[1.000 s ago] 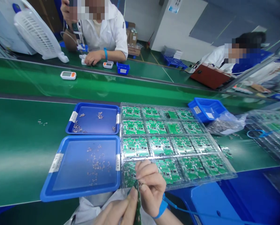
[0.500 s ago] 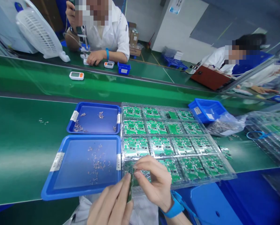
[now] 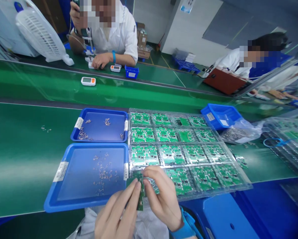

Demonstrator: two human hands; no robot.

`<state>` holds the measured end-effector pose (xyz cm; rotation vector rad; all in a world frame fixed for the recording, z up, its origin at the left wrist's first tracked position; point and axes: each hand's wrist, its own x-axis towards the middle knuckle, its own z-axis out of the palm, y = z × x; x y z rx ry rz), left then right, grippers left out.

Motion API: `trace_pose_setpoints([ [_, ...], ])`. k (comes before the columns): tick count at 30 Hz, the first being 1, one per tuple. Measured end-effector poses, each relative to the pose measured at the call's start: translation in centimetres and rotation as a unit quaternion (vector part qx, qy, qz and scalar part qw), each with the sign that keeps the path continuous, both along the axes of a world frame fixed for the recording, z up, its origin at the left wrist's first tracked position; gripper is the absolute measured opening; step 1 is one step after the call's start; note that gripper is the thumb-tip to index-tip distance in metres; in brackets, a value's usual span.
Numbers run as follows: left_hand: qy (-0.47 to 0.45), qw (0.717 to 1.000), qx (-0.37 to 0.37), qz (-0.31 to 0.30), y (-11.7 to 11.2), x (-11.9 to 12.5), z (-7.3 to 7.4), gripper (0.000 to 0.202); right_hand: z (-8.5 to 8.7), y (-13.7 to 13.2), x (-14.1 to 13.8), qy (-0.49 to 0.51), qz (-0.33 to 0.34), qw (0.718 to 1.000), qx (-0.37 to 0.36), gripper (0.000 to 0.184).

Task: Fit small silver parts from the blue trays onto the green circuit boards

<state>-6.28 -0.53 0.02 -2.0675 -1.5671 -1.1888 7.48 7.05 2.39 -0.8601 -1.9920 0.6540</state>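
Benchtop in glossy green ran the width of the station, and the clear tray sat on it, its pockets filled with rows of green boards. Touching the clear tray's left side lay the large blue tray, and behind that, also against the clear tray's left side, the smaller blue tray. A blue bin stood just off the clear tray's far right corner.

At the clear tray's near left corner the person's two hands met. The left hand came up from below with its fingers stretched long and close together, their tips pressed to the left face of a circuit board. The right hand, a blue wrist strap behind it, was curled, thumb and forefinger pinching the same board at its upper end. The circuit board stood on edge between them, raised off the bench, just over the clear tray's near left pocket.

Loose metal clips lay scattered in the large blue tray, left of the clear tray; whether either hand held one, I could not tell.
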Motion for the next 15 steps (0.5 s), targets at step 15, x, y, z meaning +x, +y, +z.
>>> trace_pose_setpoints([
  [15,-0.227,0.972,-0.053,0.002,0.3,0.3,1.4,0.024,1.2,-0.8,-0.3,0.046,-0.058,0.997,0.017,0.017],
])
